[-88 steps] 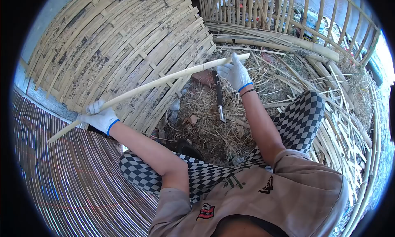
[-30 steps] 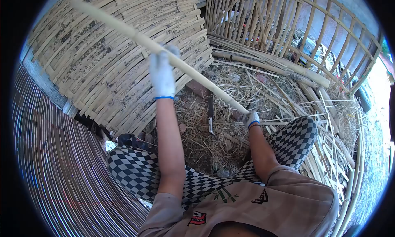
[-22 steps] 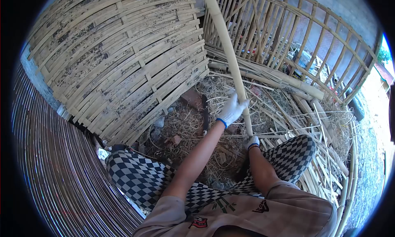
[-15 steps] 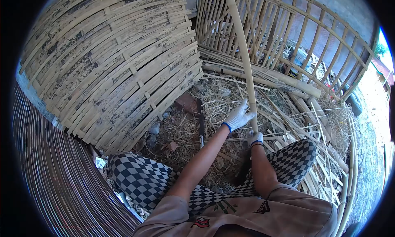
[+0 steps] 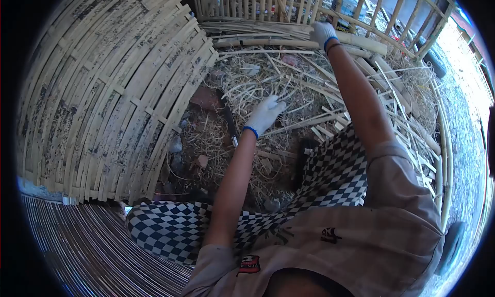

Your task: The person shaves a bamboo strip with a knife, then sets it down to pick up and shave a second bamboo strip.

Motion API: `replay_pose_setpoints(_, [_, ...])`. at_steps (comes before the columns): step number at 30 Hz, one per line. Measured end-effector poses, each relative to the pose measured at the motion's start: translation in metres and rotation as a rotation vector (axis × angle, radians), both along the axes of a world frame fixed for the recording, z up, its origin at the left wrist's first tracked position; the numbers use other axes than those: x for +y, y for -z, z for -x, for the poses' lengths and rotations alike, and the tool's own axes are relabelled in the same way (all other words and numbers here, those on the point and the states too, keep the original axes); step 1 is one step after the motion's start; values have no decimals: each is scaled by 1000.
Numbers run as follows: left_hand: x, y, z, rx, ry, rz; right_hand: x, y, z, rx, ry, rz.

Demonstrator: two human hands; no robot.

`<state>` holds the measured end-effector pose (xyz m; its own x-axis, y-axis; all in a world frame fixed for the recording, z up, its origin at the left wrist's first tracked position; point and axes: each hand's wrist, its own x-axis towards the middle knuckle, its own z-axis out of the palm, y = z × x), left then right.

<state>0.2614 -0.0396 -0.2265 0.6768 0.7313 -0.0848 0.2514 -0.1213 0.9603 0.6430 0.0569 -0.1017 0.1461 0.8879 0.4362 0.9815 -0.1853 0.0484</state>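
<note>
Both my hands wear white knit gloves with blue cuffs. My left hand (image 5: 265,115) hovers over the shavings with its fingers loosely stretched and nothing in them. Just left of it lies a long dark tool (image 5: 227,115) with a pale end. My right hand (image 5: 324,34) reaches far forward, its fingers curled at the right ends of the stacked bamboo strips (image 5: 258,27); I cannot tell what it grips. A thick bamboo pole (image 5: 363,43) runs out to the right from beside that hand. Curly bamboo shavings (image 5: 206,134) cover the ground before me.
A woven bamboo panel (image 5: 113,96) leans on the left. A bamboo slat fence (image 5: 381,11) stands at the back. Loose split strips (image 5: 407,127) lie by my right knee, and a ribbed dark surface (image 5: 98,240) is at lower left. A brick-like piece (image 5: 205,98) lies near the panel.
The upright bamboo piece that both hands were at is no longer upright before me. My right hand has moved far forward to the stack; my left has come away, and the view has tilted down.
</note>
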Motion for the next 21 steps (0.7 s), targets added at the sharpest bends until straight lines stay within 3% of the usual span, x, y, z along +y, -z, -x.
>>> replay_pose_setpoints(2, [-13, -20, 8, 91, 47, 12, -15, -28, -11, -156, -7, 5])
replay_pose_setpoints(5, [-18, -49, 10, 192, 103, 181, 1, -37, -49, -565, -101, 326])
replay_pose_setpoints(7, [-8, -55, -1, 53, 25, 265, -1, -32, -51, -583, -108, 319])
replay_pose_setpoints(9, [6, -57, -9, -166, -21, 347, 0, -59, 24, 425, 543, 372])
replay_pose_setpoints(11, [-3, -72, -15, -374, -128, 435, -15, -56, 48, 892, 670, 481])
replay_pose_setpoints(14, [-4, -58, -14, -521, -172, 586, -37, -22, 48, 697, 227, 782])
replay_pose_setpoints(15, [-1, -42, -13, -538, -173, 647, -32, -25, 59, 639, 223, 842])
replay_pose_setpoints(17, [2, -13, -17, -594, -400, 785, -14, -16, 78, 529, 209, 982])
replay_pose_setpoints(19, [10, 6, -24, -604, -482, 792, 12, 22, 76, -48, -125, 888])
replay_pose_setpoints(21, [18, 27, -29, -603, -508, 824, -13, 17, 116, 145, -178, 658])
